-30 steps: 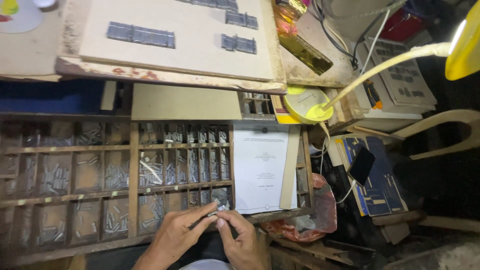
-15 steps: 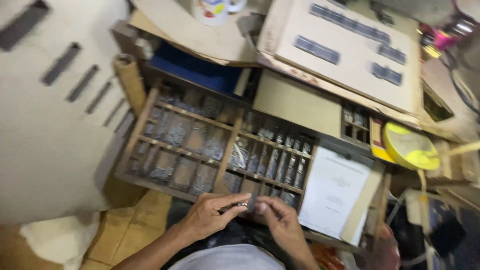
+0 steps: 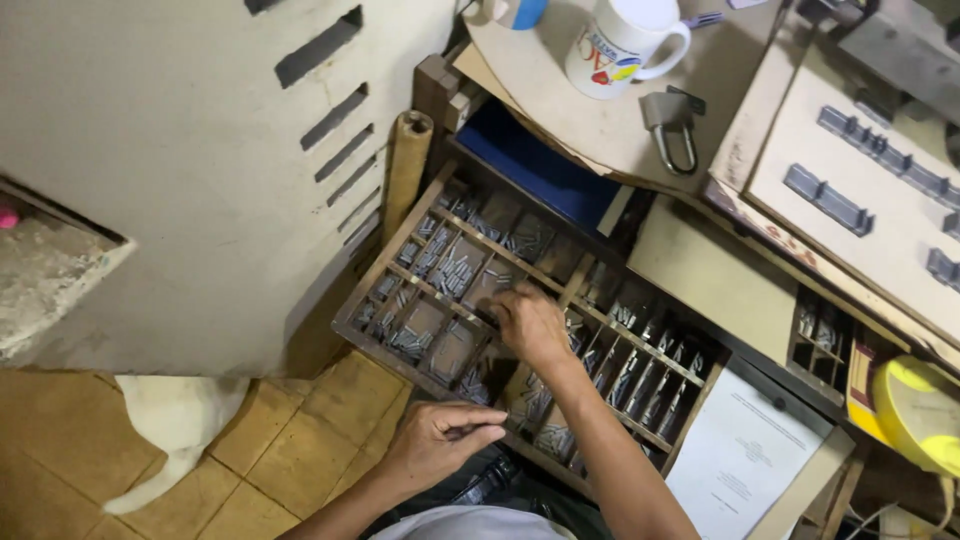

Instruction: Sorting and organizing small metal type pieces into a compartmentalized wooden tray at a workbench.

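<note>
A wooden type case [image 3: 385, 262] with many small compartments holds several short grey metal type pieces [image 3: 450, 270]. My right hand [image 3: 530, 322] reaches into a middle compartment of the case with its fingers curled down among the pieces; what they grip is hidden. My left hand [image 3: 440, 440] hovers just in front of the case's near edge. Its thumb and fingers are pinched on a few thin metal type pieces.
A beige slotted metal cabinet [image 3: 200, 150] stands left of the case, a cardboard tube [image 3: 405, 170] against it. Behind are a white mug [image 3: 620, 45], a padlock [image 3: 670, 125] and a board with type blocks [image 3: 860, 190]. A paper sheet [image 3: 745, 455] lies right.
The view has swung left and closer. My hands, held together over the case's near edge before, have parted: the right one has gone forward into a compartment and the left stays back.
</note>
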